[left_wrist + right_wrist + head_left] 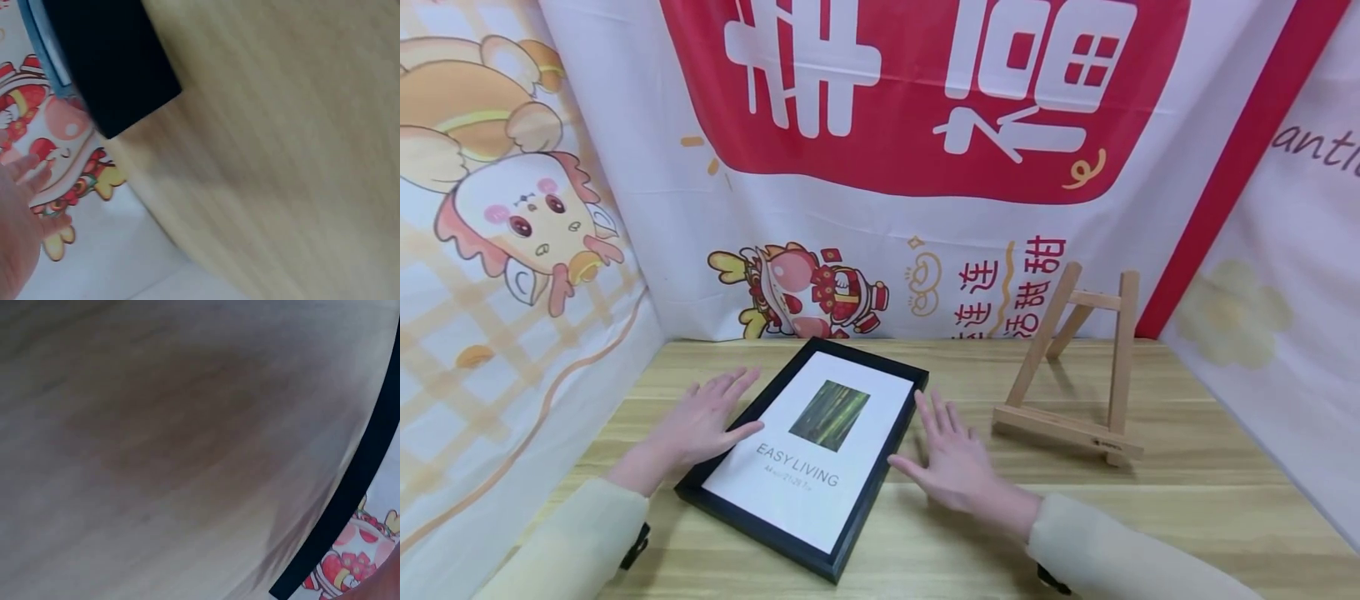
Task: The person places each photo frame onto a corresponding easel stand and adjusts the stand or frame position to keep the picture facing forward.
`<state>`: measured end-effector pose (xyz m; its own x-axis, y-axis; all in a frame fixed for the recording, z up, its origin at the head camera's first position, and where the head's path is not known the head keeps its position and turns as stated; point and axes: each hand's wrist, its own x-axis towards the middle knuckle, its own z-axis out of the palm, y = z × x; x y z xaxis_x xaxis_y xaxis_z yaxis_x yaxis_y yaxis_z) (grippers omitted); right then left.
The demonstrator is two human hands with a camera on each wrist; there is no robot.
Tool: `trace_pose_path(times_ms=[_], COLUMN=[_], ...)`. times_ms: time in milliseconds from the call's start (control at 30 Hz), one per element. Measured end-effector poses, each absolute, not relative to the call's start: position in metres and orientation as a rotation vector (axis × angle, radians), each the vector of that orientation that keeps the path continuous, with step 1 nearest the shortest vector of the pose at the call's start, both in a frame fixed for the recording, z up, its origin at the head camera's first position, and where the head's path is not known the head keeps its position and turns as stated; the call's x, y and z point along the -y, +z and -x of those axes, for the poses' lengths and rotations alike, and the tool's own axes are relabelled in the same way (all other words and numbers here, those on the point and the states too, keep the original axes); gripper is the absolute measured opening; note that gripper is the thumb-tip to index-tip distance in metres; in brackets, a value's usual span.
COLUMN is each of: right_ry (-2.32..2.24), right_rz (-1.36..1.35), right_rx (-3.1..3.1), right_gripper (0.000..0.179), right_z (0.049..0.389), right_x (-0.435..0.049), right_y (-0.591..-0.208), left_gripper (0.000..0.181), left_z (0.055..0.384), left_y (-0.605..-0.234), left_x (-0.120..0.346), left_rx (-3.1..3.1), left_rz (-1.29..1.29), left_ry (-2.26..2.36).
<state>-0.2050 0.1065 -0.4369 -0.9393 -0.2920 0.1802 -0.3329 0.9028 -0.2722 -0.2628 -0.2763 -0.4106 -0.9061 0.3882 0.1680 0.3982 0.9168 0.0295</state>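
Observation:
A black picture frame [760, 527] lies face up and slantwise on the wooden table. Its white insert [850, 367] carries a small green picture [830, 415] and the words "EASY LIVING". Beside the left border is my left hand [703, 421], fingers spread, its thumb reaching over that edge. My right hand [951, 458] is spread out along the right border, fingertips close to it. In the left wrist view, the dark side of the frame [119, 69] shows above part of my left hand [19, 231]. The right wrist view catches the frame's black edge [350, 494].
To the right stands a small wooden tabletop easel [1067, 423] with a ledge across its front. Printed cloth [685, 250] hangs behind the table [925, 550], and patterned cloth panels rise at the left and right sides.

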Motion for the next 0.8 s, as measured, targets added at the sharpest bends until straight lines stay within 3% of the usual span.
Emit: trace_pose_path(times_ms=[800], right_ry=[0.918], right_rz=[-0.331], right_rx=[3.049], right_gripper=[0.105], right_z=[0.194], right_x=[-0.067], right_y=[-0.449], left_gripper=[0.090], left_z=[0.283], left_y=[-0.436], left_x=[0.275], left_rx=[3.116], left_rz=[0.540], left_ry=[-0.525])
